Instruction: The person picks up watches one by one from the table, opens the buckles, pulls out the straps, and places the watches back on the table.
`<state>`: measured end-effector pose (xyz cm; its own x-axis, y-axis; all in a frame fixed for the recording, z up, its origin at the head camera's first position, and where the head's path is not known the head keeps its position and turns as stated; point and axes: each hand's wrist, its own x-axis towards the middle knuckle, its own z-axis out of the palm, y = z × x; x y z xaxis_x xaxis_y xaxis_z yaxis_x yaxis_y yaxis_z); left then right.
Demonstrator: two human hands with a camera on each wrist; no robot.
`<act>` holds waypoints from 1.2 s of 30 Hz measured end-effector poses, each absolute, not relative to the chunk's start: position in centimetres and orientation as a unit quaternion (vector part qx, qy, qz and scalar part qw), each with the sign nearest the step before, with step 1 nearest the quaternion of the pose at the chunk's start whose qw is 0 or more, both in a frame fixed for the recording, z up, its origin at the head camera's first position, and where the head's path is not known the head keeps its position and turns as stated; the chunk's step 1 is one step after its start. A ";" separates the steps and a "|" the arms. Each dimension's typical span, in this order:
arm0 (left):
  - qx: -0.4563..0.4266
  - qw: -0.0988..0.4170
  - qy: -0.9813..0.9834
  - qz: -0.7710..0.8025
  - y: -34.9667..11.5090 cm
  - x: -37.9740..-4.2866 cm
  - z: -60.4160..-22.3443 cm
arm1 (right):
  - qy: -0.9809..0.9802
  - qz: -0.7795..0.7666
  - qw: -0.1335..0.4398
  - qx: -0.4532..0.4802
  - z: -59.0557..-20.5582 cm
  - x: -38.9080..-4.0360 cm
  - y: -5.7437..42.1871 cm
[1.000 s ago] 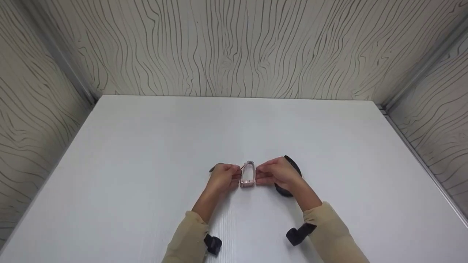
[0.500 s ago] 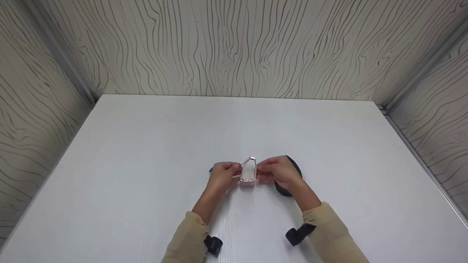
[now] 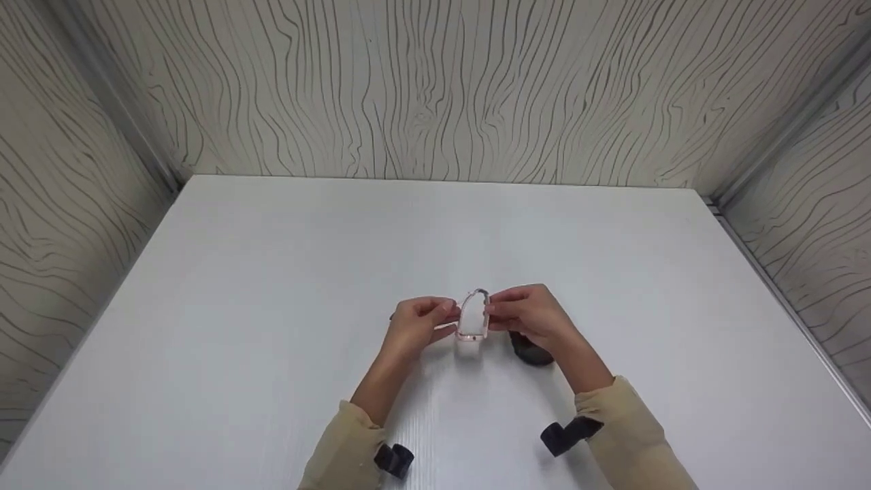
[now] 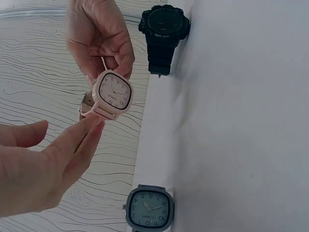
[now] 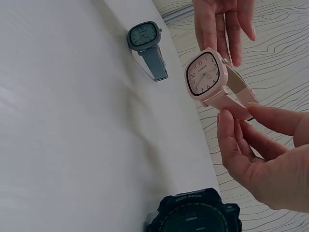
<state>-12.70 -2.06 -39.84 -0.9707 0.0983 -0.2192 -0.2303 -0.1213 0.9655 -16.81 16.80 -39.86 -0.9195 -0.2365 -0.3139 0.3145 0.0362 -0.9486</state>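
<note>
A pink wristwatch (image 3: pixel 471 337) with a square face is held up over the white table, its strap bent into a loop. My right hand (image 5: pixel 270 164) pinches the strap between thumb and fingers. On the watch's other side, my left hand (image 4: pixel 53 159) has its fingers straight, fingertips right at the case and strap, thumb held apart. In the right wrist view the face looks toward the camera. A black sports watch (image 4: pixel 165 24) lies under and beside my right hand, partly hidden in the head view. A blue-grey watch (image 5: pixel 144 36) lies near my left hand, almost wholly hidden in the head view.
The white table (image 3: pixel 272 272) reaches back to a wood-grain patterned wall (image 3: pixel 422 88). Similar panels with grey metal rails stand at both sides. Black wrist cameras (image 3: pixel 571 435) are strapped over the beige sleeves (image 3: pixel 629 432).
The pink watch has risen from the table and shifted right and away. My right hand went up and right with it, uncovering less of the black watch's top; my left hand moved slightly up.
</note>
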 end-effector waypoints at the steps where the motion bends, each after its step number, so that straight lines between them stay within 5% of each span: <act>1: -0.048 0.108 0.650 0.751 -2.1 -12.7 -39.9 | 0.692 -0.693 0.200 0.024 -39.7 -16.8 16.8; 36: 0.007 0.085 0.732 0.676 -2.5 -11.7 -39.4 | 0.674 -0.690 0.241 -0.106 -38.4 -14.8 17.5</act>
